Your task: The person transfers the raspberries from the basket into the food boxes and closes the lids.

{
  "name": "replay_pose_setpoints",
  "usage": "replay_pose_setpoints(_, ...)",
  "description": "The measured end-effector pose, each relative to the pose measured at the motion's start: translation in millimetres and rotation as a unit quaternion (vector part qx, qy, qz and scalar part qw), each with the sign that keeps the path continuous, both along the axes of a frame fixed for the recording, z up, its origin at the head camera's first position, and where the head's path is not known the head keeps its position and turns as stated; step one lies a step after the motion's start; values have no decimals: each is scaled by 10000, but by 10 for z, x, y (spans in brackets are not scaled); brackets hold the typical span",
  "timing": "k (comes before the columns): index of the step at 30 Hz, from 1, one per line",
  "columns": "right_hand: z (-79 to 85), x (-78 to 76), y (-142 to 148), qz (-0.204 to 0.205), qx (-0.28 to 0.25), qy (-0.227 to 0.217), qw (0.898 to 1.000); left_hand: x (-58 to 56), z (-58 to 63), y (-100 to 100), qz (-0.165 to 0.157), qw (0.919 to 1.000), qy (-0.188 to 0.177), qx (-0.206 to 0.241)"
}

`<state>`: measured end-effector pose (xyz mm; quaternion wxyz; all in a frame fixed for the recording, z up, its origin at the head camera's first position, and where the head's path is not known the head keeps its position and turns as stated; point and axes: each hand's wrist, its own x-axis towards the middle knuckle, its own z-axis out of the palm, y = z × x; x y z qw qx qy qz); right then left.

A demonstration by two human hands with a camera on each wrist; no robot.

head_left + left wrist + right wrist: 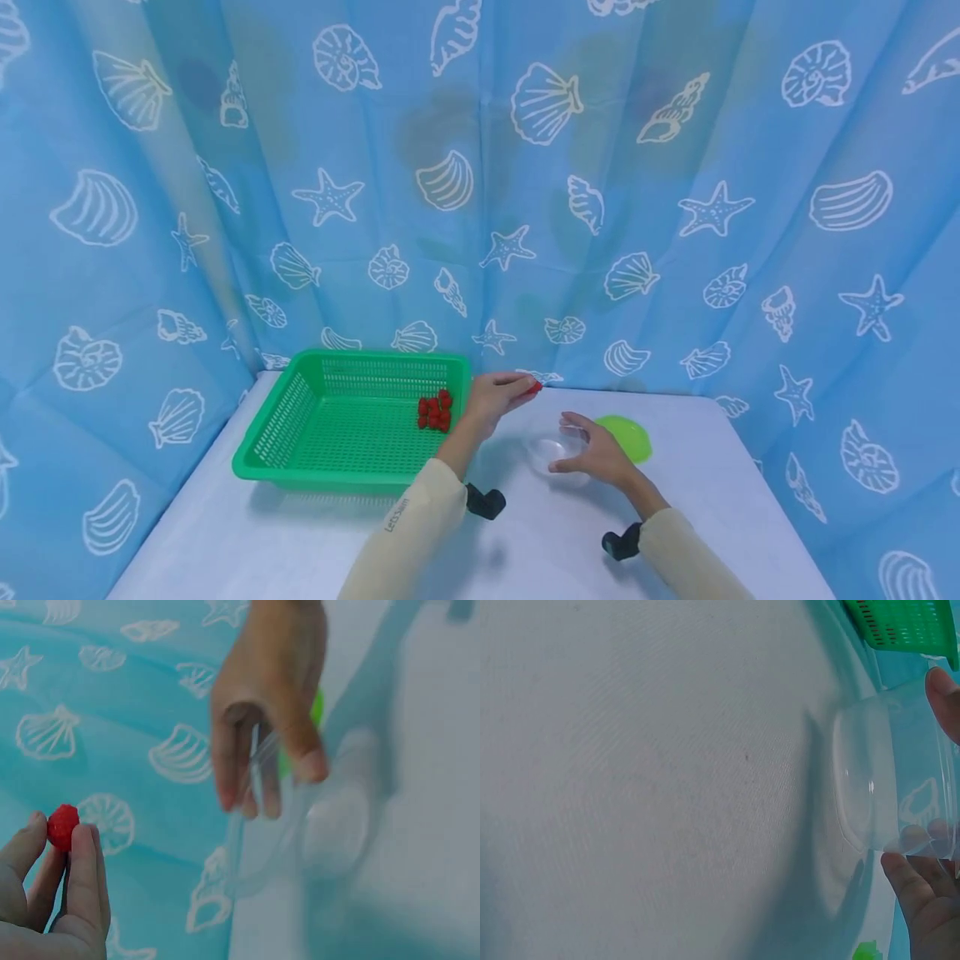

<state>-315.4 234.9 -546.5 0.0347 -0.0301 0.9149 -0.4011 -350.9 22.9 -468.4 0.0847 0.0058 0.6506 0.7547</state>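
Observation:
Between thumb and fingers, my left hand [491, 400] pinches a small red strawberry [64, 827], held up to the right of the green basket. My right hand [600, 450] grips the rim of a clear round plastic container [870, 776], thumb on one side and fingers on the other. In the head view the container is hard to make out against the white table. Several more red strawberries [435, 411] lie clustered at the right end of the green basket [352, 479].
A bright green lid [628, 437] lies on the white table [540, 550] just beyond my right hand. Behind the table hangs a blue curtain [480, 200] with white shell and starfish prints. Dark wrist mounts [486, 502] stick out from both forearms.

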Motion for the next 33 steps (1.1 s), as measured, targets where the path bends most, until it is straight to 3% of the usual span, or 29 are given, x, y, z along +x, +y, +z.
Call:
replay_pose_setpoints(8, 23, 20, 1, -124, 55, -49, 9999, 190, -298, 290, 170, 9972, 358, -627)
replay_pose_setpoints(15, -22, -21, 31, -128, 18, -47, 9999, 212, -506, 424, 217, 9924, 596, -1052)
replay_pose_setpoints(22, -72, -38, 59, 131, -47, 142, 9998, 184, -569, 483, -2, 9874, 651, -1441)
replay_pose_setpoints(27, -80, -35, 75, 252, -203, 244, 9992, 139, -605, 539, -143, 9755, 758, -2060)
replay_pose_setpoints(33, -73, -32, 107, 347, -361, 291, 9983, 127, -599, 589, -424, 9480, 1276, -2885)
